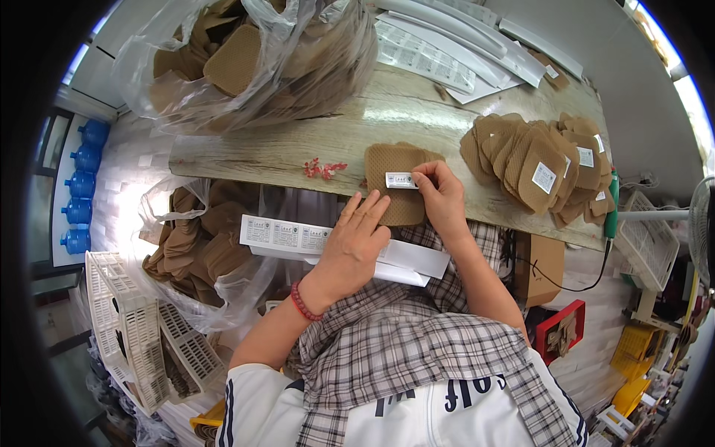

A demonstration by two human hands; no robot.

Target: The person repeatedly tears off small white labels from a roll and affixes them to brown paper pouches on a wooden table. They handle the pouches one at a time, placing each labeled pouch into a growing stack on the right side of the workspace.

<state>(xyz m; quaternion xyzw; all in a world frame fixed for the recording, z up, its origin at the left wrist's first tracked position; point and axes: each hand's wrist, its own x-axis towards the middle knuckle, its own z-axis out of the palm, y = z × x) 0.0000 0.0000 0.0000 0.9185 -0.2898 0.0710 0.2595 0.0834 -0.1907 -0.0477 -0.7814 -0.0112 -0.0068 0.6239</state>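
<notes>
A brown textured pad (389, 156) with rounded corners lies on others like it at the table's front edge. On it sits a small white printed label (398, 180). My right hand (444, 197) pinches the label's right end between thumb and fingers. My left hand (356, 237) has its fingers stretched out, with the tips at the pad's lower left edge and nothing gripped. Beneath the left hand runs a white strip of printed labels (285, 233), partly hidden by that hand. More white backing paper (413, 258) lies across my lap.
Labelled brown pads (521, 160) are heaped at the right, beside a green-handled tool (611, 205) with a cord. A clear plastic bag (313, 67) of pads stands at the back left; another bag (201, 238) hangs below the edge. Label sheets (424, 56) lie at the back. Red scraps (324, 169) are nearby.
</notes>
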